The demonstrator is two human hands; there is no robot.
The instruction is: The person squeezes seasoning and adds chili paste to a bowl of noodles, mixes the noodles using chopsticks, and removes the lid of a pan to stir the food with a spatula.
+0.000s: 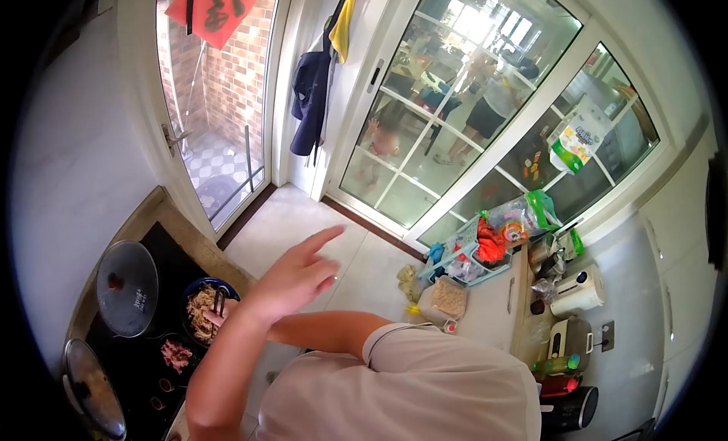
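My left hand (303, 276) is raised in front of me, its index finger stretched toward the glass doors and the other fingers partly curled. Nothing is in it. Behind that forearm my right arm reaches to the stove side, where my right hand (218, 317), partly hidden, is closed on a dark two-pronged utensil (220, 298). Its exact kind is unclear. The prongs are over a dark blue-rimmed bowl (203, 282) of shredded light-brown food (199, 304). Beside the bowl lies a heap of chopped pinkish meat (176, 354) on the black cooktop (144, 369).
A lidded pan (127, 289) and another glass-lidded pot (95, 388) stand on the cooktop. Sliding glass doors (425, 130) are ahead, with people beyond them. A light-blue basket (474, 266) of bags and a white appliance (578, 291) are at right.
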